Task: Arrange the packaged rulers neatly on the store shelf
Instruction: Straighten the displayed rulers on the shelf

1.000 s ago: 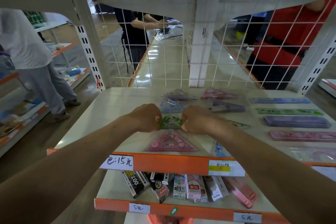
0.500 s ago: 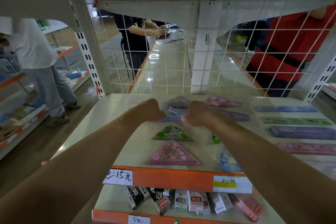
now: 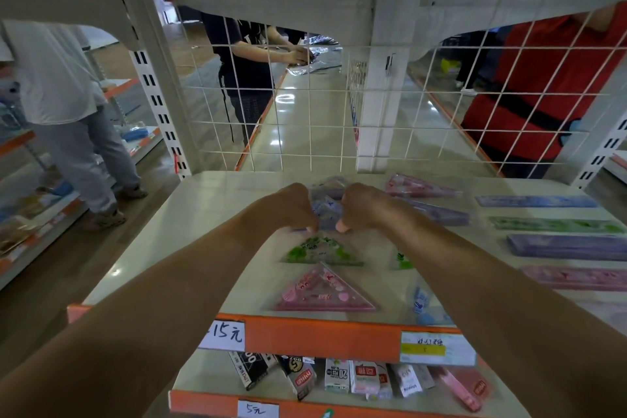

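Both hands meet over a blue triangular packaged ruler (image 3: pixel 326 214) in the middle of the cream shelf (image 3: pixel 190 231). My left hand (image 3: pixel 291 207) pinches its left edge and my right hand (image 3: pixel 361 207) pinches its right edge. Just in front lie a green triangle ruler (image 3: pixel 320 251) and a pink triangle ruler (image 3: pixel 324 290), one behind the other. Another pink triangle (image 3: pixel 417 185) lies at the back. Long straight rulers lie in a column at the right: blue (image 3: pixel 536 201), green (image 3: pixel 556 225), purple (image 3: pixel 566 246), pink (image 3: pixel 573 278).
A white wire grid (image 3: pixel 305 119) closes the shelf's back. An orange front lip carries price labels (image 3: pixel 225 334). Small boxes (image 3: pixel 336 380) fill the shelf below. People stand at the left (image 3: pixel 64 105), behind the grid (image 3: pixel 244 68) and at the right in red (image 3: pixel 549 85).
Both hands let go of the green triangle ruler, which now lies on the shelf, and moved farther back onto the blue triangle ruler.
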Tool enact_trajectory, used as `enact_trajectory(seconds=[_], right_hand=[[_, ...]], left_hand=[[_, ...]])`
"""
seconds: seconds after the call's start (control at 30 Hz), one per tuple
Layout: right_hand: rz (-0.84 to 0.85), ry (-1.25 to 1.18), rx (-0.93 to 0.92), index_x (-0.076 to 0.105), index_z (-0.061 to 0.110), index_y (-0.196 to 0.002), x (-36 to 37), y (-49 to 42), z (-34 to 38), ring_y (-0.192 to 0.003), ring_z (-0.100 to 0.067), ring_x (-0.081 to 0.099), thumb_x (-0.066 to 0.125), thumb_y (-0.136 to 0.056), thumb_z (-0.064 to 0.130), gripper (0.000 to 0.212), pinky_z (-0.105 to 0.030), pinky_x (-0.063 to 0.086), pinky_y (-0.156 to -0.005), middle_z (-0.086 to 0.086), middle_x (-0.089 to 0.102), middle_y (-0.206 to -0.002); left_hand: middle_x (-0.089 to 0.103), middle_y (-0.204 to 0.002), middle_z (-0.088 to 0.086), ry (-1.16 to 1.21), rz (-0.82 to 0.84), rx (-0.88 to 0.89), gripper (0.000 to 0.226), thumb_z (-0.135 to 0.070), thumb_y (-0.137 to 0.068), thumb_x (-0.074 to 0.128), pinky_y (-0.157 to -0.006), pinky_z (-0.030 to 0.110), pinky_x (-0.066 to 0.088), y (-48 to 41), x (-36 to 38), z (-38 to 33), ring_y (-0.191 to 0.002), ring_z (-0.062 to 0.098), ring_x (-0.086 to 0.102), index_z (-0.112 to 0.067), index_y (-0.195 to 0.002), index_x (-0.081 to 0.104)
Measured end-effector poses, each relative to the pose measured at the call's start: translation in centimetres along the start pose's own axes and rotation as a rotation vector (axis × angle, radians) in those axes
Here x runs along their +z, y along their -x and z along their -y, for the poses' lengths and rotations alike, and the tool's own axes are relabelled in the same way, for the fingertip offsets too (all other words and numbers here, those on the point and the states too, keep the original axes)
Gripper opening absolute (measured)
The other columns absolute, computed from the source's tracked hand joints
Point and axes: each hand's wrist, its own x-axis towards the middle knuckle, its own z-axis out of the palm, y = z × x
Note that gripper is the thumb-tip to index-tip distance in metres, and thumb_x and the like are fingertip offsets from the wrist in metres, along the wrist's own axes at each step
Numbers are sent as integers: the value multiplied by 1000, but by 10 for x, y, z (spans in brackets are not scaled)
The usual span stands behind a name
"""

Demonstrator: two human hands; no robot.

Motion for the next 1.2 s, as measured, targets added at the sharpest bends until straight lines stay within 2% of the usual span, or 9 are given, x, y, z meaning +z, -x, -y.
enact_trajectory(seconds=[0.1,0.17,0.33,0.47,0.6,0.8,0.93,1.13,1.2], right_hand=[[18,-39,13,58,7,-117,-2,1,-2,-103,-28,61,74,-78,27,47,-35,49,-85,-10,63,-113],[22,-43,2,58,7,-120,-3,2,-3,-104,-29,60,74,-79,28,49,-33,47,-82,-11,62,-115],[-14,-59,-115,57,13,-78,-12,9,-7,-80,-23,56,62,-87,21,13,-25,38,-57,-3,56,-79],[-129,-186,-136,69,15,-107,-23,10,-10,-95,-22,62,64,-86,22,22,-30,50,-81,-2,66,-98],[-168,-138,-144,72,12,-100,-15,10,-11,-94,-25,65,59,-87,16,19,-34,53,-84,-7,71,-99],[-227,-103,-180,73,11,-93,-16,10,-12,-87,-24,63,54,-87,13,19,-33,51,-78,-7,70,-94],[-227,-90,-202,68,3,-82,-5,11,-11,-77,-29,62,51,-87,10,19,-31,44,-62,-13,65,-77],[-239,-312,-237,70,16,-106,-24,18,-26,-92,-17,62,62,-89,22,20,-29,49,-80,1,67,-99],[-154,-418,-234,67,11,-110,-36,34,-38,-84,-12,62,66,-87,19,24,-23,49,-74,1,66,-97]], left_hand=[[55,-104,11,63,-8,4,43,-17,-75,75,-62,22,43,2,0,1,-86,20,52,-1,-112,60],[55,-108,11,84,-17,24,48,-16,-77,74,-59,21,41,4,1,2,-87,20,51,-1,-119,57],[55,-95,10,182,-122,89,25,-8,-79,70,-54,20,38,10,-12,6,-71,16,49,0,-102,64],[62,-92,9,220,-196,117,10,-5,-78,68,-59,23,46,13,-19,13,-73,19,56,-9,-87,66],[65,-113,9,140,-138,92,23,-10,-88,58,-86,29,47,14,-16,15,-105,24,60,-7,-109,69],[64,-90,8,225,-167,92,18,-9,-81,65,-68,28,51,15,-13,15,-80,25,62,-10,-97,72],[42,-62,7,194,-132,27,24,-8,-81,59,-50,22,31,16,-10,15,-65,20,42,-6,-58,53],[69,-83,11,333,-47,100,11,-13,-82,67,-60,23,47,24,-29,11,-72,18,60,-7,-89,73],[73,-83,3,339,74,139,8,-18,-84,68,-63,21,52,30,-31,4,-75,11,66,-12,-88,71]])
